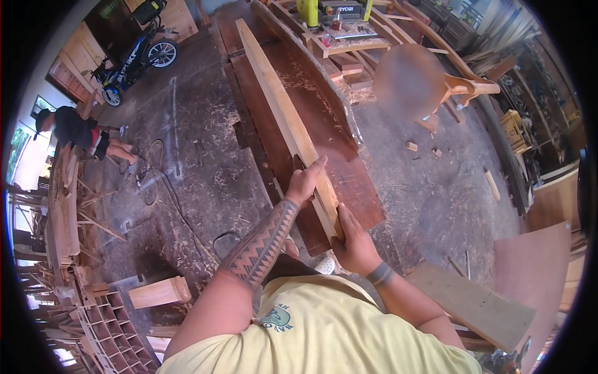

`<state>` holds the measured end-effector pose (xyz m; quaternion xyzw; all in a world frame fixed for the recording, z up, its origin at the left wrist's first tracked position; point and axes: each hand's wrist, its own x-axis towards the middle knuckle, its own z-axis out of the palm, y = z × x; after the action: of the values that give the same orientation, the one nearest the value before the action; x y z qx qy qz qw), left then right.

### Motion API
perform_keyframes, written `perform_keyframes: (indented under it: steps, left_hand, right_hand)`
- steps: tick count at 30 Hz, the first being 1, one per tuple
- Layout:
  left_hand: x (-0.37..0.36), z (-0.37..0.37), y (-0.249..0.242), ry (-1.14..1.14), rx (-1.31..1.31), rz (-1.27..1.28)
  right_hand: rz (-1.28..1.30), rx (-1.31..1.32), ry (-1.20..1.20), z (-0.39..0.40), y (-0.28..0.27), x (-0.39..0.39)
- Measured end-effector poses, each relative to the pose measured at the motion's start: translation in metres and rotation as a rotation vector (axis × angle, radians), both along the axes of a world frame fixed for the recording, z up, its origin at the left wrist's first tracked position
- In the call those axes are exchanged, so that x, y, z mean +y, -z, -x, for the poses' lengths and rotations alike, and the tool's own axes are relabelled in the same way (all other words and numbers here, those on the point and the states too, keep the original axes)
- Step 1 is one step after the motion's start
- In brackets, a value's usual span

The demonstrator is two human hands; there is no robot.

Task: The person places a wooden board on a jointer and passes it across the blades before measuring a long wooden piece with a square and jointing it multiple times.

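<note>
A long, light-coloured wooden beam (278, 103) runs away from my body, above a reddish-brown wooden board (349, 184). My left hand (304, 181) is wrapped round the beam's left side, with the thumb across its top. Closer to me, my right hand (355, 244) grips the near end from the right, thumb and fingers on opposite sides. Part of each hand's fingers is hidden by the wood. Shavings lie on the brown board beyond my hands.
A green Ryobi machine (339, 11) stands at the back on a wooden frame. Another person (78, 132) works at the left near a blue motorcycle (129, 73). A cable (165, 177) and shavings lie on the floor. A flat plank (470, 302) is at my right.
</note>
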<state>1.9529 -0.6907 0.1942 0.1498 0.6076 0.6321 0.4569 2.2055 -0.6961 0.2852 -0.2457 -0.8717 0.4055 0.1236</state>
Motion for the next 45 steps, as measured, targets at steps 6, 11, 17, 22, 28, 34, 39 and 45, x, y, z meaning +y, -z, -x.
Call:
perform_keyframes:
  steps: [6,11,17,22,28,34,39,45]
  left_hand:
    - [0.004,0.004,-0.017,-0.030,-0.042,-0.017]
    - [0.008,0.015,-0.017,0.003,-0.054,0.045]
    - [0.015,0.025,-0.027,-0.024,-0.069,0.063]
    - [0.022,0.032,-0.039,-0.065,-0.103,0.064]
    - [0.026,0.053,-0.038,0.014,-0.082,0.176]
    - [0.033,0.055,-0.030,-0.054,-0.051,0.105]
    - [0.036,0.060,-0.033,-0.046,-0.069,0.110]
    - [0.040,0.068,-0.036,-0.047,-0.097,0.121]
  right_hand:
    - [-0.016,-0.005,0.002,0.010,0.002,0.006]
    - [-0.011,-0.017,0.009,0.018,0.001,0.010]
    - [0.033,-0.001,0.039,0.031,0.000,0.017]
    - [0.018,0.003,0.033,0.044,0.005,0.024]
    - [0.023,-0.004,0.039,0.057,0.001,0.030]
    - [0.041,-0.027,0.045,0.063,-0.001,0.033]
    - [0.047,-0.019,0.040,0.069,0.001,0.038]
    - [0.037,-0.023,0.037,0.077,0.001,0.042]
